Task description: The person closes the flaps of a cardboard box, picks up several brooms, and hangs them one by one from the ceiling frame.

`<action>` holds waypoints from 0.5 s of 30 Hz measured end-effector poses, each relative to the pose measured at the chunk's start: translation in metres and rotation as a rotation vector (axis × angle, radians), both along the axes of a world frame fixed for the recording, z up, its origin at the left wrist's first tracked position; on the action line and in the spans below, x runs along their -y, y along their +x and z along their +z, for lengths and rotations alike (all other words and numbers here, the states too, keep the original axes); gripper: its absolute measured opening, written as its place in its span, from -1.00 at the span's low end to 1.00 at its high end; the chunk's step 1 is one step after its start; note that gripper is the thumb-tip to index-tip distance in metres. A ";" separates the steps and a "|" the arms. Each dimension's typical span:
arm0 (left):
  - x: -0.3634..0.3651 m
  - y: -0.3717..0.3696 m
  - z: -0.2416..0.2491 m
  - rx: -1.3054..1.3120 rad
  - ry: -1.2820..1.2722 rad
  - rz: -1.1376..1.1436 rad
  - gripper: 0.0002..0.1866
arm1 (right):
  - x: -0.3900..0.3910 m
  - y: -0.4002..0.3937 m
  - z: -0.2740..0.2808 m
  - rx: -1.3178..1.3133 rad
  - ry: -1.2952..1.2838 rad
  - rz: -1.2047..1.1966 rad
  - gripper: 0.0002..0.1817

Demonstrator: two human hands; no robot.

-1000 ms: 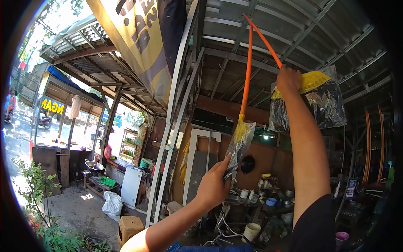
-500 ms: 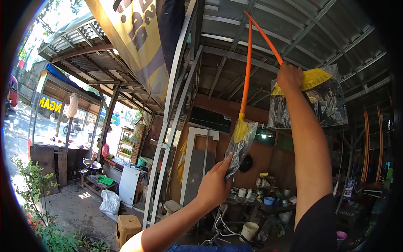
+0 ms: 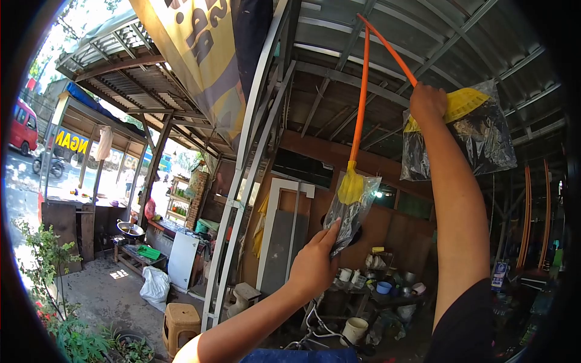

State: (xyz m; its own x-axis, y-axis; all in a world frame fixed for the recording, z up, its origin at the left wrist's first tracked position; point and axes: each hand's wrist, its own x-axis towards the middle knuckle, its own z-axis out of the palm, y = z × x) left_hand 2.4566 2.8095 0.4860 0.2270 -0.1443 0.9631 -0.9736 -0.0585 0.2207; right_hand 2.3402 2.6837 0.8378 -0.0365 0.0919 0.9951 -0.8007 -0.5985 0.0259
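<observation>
My right hand (image 3: 428, 104) is raised high at the right, its fingers wrapped round the orange and yellow handle of a broom. That broom's wide yellow head (image 3: 465, 104) is covered by a clear plastic bag. Lower down, my left hand (image 3: 313, 260) grips the plastic-wrapped lower end (image 3: 352, 209) of a second tool, whose yellow neck shows through the wrap. Two orange sticks (image 3: 365, 91) rise from these ends and meet near the roof frame at the top centre.
A metal post (image 3: 233, 218) stands left of my left arm, below a hanging banner (image 3: 203, 54). Behind are a bicycle handlebar (image 3: 315, 330), a bucket (image 3: 355, 331) and dishes. Lower left are a plastic stool (image 3: 181, 323), a white sack (image 3: 155, 287) and plants (image 3: 75, 339).
My right hand and the wide yellow head have shifted right. The lower wrapped end has turned to show more of its yellow part. A red van has come further into view at the left.
</observation>
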 end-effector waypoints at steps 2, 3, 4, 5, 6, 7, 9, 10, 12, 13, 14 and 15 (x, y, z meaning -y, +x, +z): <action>-0.002 -0.002 0.000 -0.010 0.013 0.004 -0.24 | -0.006 -0.003 -0.001 -0.003 -0.010 -0.018 -0.75; -0.002 -0.001 0.001 -0.010 0.012 0.002 -0.24 | -0.008 -0.004 0.000 -0.003 -0.011 -0.020 -0.75; -0.002 -0.001 0.000 -0.011 0.014 -0.005 -0.24 | -0.010 -0.006 0.000 -0.007 -0.005 -0.029 -0.76; -0.002 -0.001 0.000 -0.012 0.015 -0.012 -0.24 | -0.012 -0.008 0.000 -0.011 -0.001 -0.038 -0.76; -0.003 -0.001 0.000 -0.012 0.015 -0.015 -0.24 | -0.012 -0.008 0.000 -0.010 -0.001 -0.042 -0.76; -0.003 -0.002 0.000 -0.009 0.009 -0.015 -0.25 | -0.013 -0.009 0.000 -0.011 0.007 -0.032 -0.77; -0.005 -0.003 0.000 -0.003 0.002 -0.015 -0.25 | -0.016 -0.011 -0.001 -0.007 0.013 -0.022 -0.77; -0.005 -0.002 0.000 0.004 -0.002 -0.017 -0.26 | -0.016 -0.012 -0.002 -0.012 0.021 -0.019 -0.77; -0.008 -0.003 0.002 0.012 -0.009 -0.019 -0.26 | -0.016 -0.012 -0.001 -0.015 0.025 -0.016 -0.77; -0.009 -0.004 0.003 0.002 -0.006 -0.014 -0.26 | -0.014 -0.012 -0.001 -0.004 0.011 -0.022 -0.78; -0.009 -0.004 0.002 -0.009 -0.003 -0.010 -0.26 | -0.011 -0.012 -0.001 0.006 -0.004 -0.026 -0.78; -0.010 -0.005 0.002 -0.008 -0.003 -0.009 -0.26 | -0.012 -0.013 -0.002 0.008 -0.004 -0.026 -0.78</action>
State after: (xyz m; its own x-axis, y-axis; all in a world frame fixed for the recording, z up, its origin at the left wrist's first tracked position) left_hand 2.4512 2.8192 0.4884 0.2331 -0.1439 0.9618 -0.9723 -0.0494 0.2283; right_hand 2.3272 2.6957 0.8360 -0.0415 0.0971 0.9944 -0.8159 -0.5777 0.0223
